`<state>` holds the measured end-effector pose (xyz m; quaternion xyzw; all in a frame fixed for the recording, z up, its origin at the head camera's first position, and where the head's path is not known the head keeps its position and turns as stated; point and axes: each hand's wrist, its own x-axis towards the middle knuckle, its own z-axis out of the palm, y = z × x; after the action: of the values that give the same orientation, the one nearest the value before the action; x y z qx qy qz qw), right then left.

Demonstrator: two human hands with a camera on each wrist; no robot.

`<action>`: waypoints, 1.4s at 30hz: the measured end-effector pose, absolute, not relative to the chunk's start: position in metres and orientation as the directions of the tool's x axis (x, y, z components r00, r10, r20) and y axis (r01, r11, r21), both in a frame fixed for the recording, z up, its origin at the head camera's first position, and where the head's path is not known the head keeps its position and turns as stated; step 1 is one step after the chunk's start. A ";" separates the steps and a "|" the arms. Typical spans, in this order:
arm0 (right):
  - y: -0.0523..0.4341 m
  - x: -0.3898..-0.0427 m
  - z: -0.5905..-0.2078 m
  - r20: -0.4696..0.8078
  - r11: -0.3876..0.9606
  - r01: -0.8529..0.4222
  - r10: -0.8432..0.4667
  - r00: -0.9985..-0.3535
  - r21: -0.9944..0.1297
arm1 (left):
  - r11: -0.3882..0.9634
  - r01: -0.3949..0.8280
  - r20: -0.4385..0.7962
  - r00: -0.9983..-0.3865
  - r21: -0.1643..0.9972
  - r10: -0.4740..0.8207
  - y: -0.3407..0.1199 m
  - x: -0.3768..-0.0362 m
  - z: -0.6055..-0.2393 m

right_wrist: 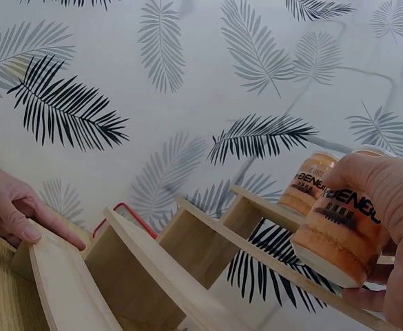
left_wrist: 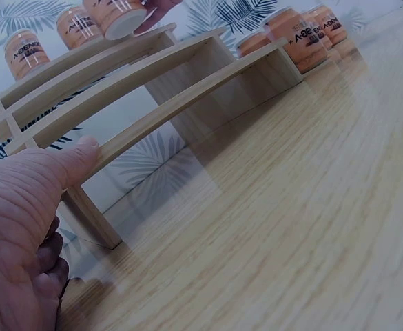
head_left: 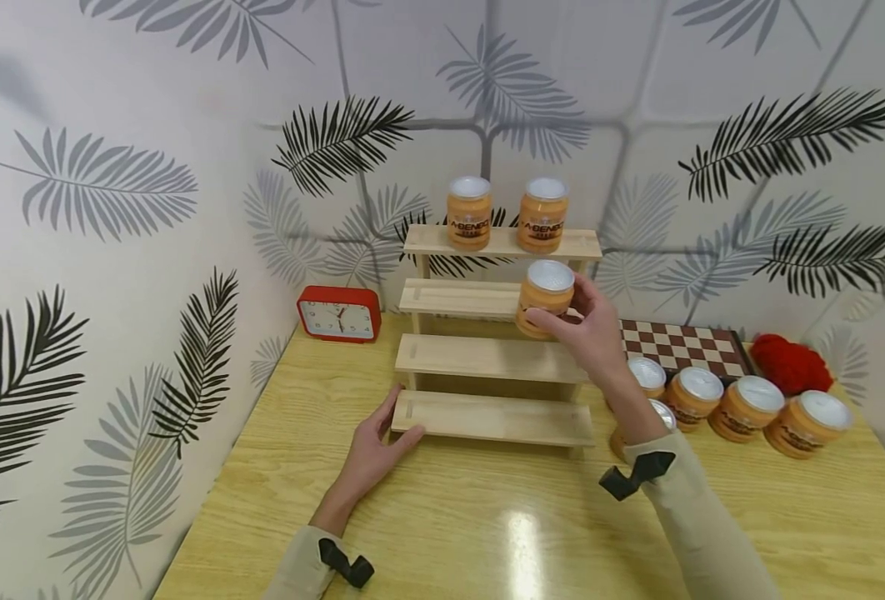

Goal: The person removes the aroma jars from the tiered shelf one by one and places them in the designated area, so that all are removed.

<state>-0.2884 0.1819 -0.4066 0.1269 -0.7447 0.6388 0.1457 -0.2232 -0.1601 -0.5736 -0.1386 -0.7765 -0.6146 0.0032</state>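
The jar in the right hand looks like clear glossy plastic with a shiny silver lid. Under it, the stepped shelf is pale matt wood; below the left hand, the table is glossy wood grain.

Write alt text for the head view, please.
A right hand holds an orange jar at the second tier of a wooden stepped shelf, while the left hand steadies its bottom step. Two jars stand on top.

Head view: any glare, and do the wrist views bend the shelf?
Head view: a bright glare streak on the table below the shelf. Left wrist view: the shelf boards bow strongly; the left hand looms large and soft. Right wrist view: milder bending; the jar in the right hand is slightly blurred.
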 end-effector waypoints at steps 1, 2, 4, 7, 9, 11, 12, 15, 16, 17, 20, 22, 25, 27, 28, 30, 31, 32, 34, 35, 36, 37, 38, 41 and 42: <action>0.184 -0.287 -0.406 0.380 0.155 -0.375 0.000 -0.925 -0.914 | 0.205 0.220 0.176 -0.961 0.954 0.212 -0.160 -0.223 -0.574; 0.186 -0.285 -0.406 0.378 0.159 -0.373 0.002 -0.926 -0.914 | 0.203 0.220 0.177 -0.961 0.954 0.212 -0.160 -0.224 -0.574; 0.189 -0.282 -0.405 0.371 0.156 -0.365 0.011 -0.929 -0.918 | 0.200 0.222 0.179 -0.961 0.954 0.212 -0.160 -0.224 -0.574; 0.194 -0.276 -0.404 0.362 0.158 -0.354 0.023 -0.932 -0.922 | 0.200 0.216 0.173 -0.962 0.956 0.211 -0.160 -0.225 -0.574; 0.198 -0.273 -0.403 0.363 0.159 -0.355 0.027 -0.931 -0.921 | 0.205 0.209 0.166 -0.964 0.956 0.208 -0.160 -0.225 -0.573; 0.202 -0.270 -0.403 0.371 0.161 -0.362 0.029 -0.928 -0.918 | 0.212 0.199 0.156 -0.967 0.957 0.203 -0.160 -0.225 -0.572; 0.203 -0.268 -0.402 0.377 0.164 -0.367 0.031 -0.926 -0.916 | 0.215 0.195 0.152 -0.968 0.957 0.201 -0.160 -0.225 -0.572; 0.209 -0.262 -0.402 0.383 0.175 -0.371 0.038 -0.923 -0.912 | 0.218 0.188 0.145 -0.969 0.958 0.200 -0.160 -0.224 -0.572; 0.211 -0.261 -0.402 0.382 0.175 -0.370 0.040 -0.923 -0.912 | 0.217 0.188 0.145 -0.969 0.958 0.200 -0.160 -0.224 -0.572; 0.213 -0.258 -0.401 0.381 0.179 -0.368 0.041 -0.924 -0.912 | 0.217 0.189 0.146 -0.969 0.958 0.200 -0.160 -0.225 -0.572; 0.218 -0.252 -0.402 0.367 0.192 -0.353 0.042 -0.929 -0.916 | 0.211 0.194 0.151 -0.967 0.958 0.204 -0.160 -0.225 -0.573; 0.222 -0.247 -0.404 0.360 0.209 -0.342 0.052 -0.932 -0.916 | 0.209 0.196 0.154 -0.967 0.958 0.204 -0.159 -0.225 -0.574; 0.229 -0.238 -0.408 0.356 0.230 -0.332 0.068 -0.932 -0.915 | 0.210 0.197 0.154 -0.967 0.958 0.205 -0.159 -0.225 -0.574; 0.235 -0.231 -0.412 0.360 0.239 -0.333 0.080 -0.929 -0.912 | 0.211 0.193 0.150 -0.967 0.958 0.204 -0.159 -0.225 -0.574; 0.237 -0.228 -0.414 0.363 0.241 -0.335 0.083 -0.928 -0.911 | 0.213 0.192 0.148 -0.968 0.958 0.204 -0.159 -0.224 -0.574; 0.242 -0.222 -0.418 0.370 0.244 -0.340 0.092 -0.924 -0.908 | 0.214 0.188 0.145 -0.969 0.958 0.202 -0.159 -0.224 -0.574; 0.245 -0.219 -0.419 0.375 0.250 -0.342 0.099 -0.922 -0.906 | 0.214 0.187 0.144 -0.969 0.959 0.201 -0.159 -0.224 -0.574; 0.247 -0.216 -0.420 0.376 0.252 -0.342 0.103 -0.921 -0.905 | 0.214 0.186 0.143 -0.969 0.959 0.201 -0.159 -0.224 -0.574; 0.251 -0.210 -0.422 0.378 0.256 -0.340 0.116 -0.918 -0.905 | 0.216 0.185 0.143 -0.970 0.959 0.198 -0.159 -0.224 -0.574; 0.252 -0.208 -0.422 0.378 0.257 -0.338 0.123 -0.918 -0.905 | 0.217 0.187 0.145 -0.970 0.958 0.198 -0.159 -0.224 -0.574; 0.254 -0.205 -0.422 0.378 0.261 -0.337 0.128 -0.917 -0.905 | 0.218 0.188 0.146 -0.969 0.957 0.197 -0.159 -0.224 -0.574; 0.255 -0.202 -0.422 0.379 0.273 -0.333 0.134 -0.916 -0.903 | 0.218 0.190 0.147 -0.969 0.957 0.197 -0.159 -0.224 -0.574; 0.257 -0.200 -0.422 0.378 0.282 -0.329 0.138 -0.916 -0.901 | 0.219 0.191 0.148 -0.969 0.957 0.197 -0.159 -0.224 -0.574; 0.263 -0.195 -0.423 0.374 0.308 -0.315 0.153 -0.915 -0.898 | 0.215 0.192 0.149 -0.969 0.958 0.198 -0.159 -0.224 -0.574; 0.265 -0.193 -0.424 0.374 0.314 -0.312 0.159 -0.914 -0.897 | 0.213 0.190 0.148 -0.969 0.958 0.198 -0.159 -0.224 -0.574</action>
<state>-0.1933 0.2653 -0.4242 0.0487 -0.7849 0.5838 0.2018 -0.2238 -0.1590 -0.5739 -0.1245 -0.7788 -0.6148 -0.0035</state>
